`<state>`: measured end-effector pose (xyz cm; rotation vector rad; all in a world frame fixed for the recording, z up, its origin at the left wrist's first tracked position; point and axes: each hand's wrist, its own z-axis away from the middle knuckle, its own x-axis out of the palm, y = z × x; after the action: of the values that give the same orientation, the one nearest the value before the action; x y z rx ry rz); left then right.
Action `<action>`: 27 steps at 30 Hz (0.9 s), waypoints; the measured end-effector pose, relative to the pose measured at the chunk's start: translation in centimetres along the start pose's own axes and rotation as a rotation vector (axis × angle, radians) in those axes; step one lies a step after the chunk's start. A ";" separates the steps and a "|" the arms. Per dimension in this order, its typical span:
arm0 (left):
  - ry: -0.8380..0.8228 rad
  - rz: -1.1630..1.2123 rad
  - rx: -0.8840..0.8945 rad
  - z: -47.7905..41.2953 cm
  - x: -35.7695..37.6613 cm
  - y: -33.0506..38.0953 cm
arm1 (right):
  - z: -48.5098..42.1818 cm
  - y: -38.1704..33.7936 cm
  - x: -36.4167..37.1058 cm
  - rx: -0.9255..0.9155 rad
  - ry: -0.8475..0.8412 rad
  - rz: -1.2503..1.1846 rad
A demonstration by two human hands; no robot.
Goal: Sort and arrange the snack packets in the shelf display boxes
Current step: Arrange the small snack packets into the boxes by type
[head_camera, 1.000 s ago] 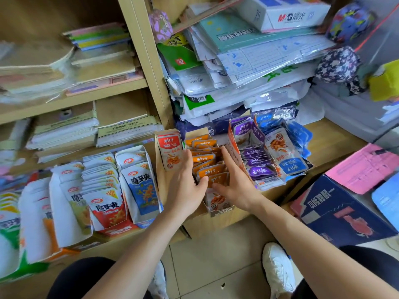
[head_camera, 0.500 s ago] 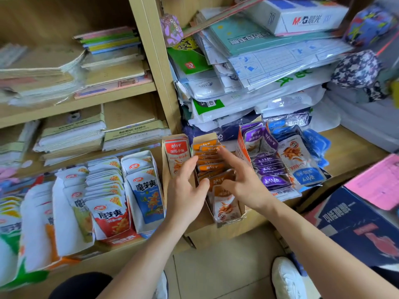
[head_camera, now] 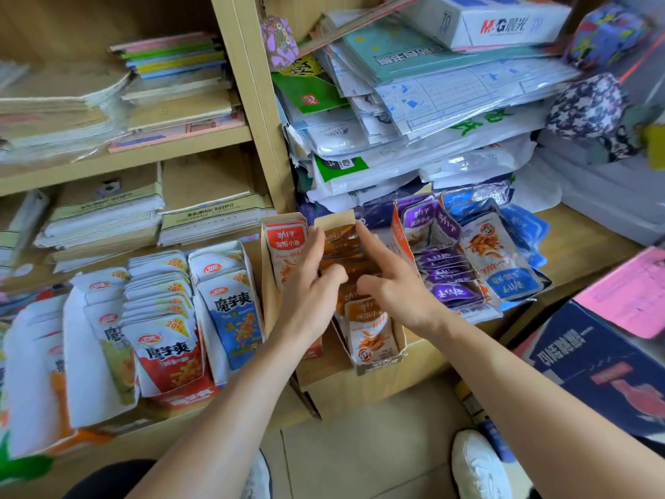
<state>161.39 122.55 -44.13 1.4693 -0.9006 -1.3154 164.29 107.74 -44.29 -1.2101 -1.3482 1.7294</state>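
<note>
Orange snack packets stand in a row in a narrow cardboard display box on the low shelf. My left hand lies along the row's left side with its thumb over the packet tops. My right hand holds the row's right side, index finger stretched toward the back and thumb on the tops. One orange packet stands free at the box front. A red packet box is directly left. Purple packets and a blue packet lie to the right.
White konjac snack packets fill display boxes on the lower left shelf. Stacked paper and notebooks crowd the shelf behind the snacks. A dark blue carton and pink sheets sit at the right. My white shoe is on the tiled floor.
Both hands have slid from the front of the orange row toward its back and closed in on the packets. The camera has moved closer.
</note>
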 end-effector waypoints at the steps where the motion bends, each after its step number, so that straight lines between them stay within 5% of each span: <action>1: 0.018 0.053 0.002 -0.1 -0.1 -0.1 | 0.0 0.1 -0.2 0.008 0.012 -0.059; 13: 0.025 0.105 -0.007 1.4 -1.3 -0.1 | 1.3 0.1 -1.2 -0.006 -0.022 -0.061; 17: 0.014 0.000 -0.011 3.6 -1.3 -1.1 | 2.7 1.4 -1.9 -0.008 0.052 -0.069; 23: -0.121 -0.174 -0.014 5.3 -0.1 -2.1 | 4.6 2.5 -0.1 -0.009 -0.055 0.117; 27: -0.057 -0.402 0.076 5.5 -0.8 -2.6 | 5.0 2.4 -1.6 -0.041 -0.048 0.140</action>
<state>155.72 123.18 -46.31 1.7423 -0.7188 -1.6345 160.45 103.74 -45.86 -1.3207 -1.3615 1.8464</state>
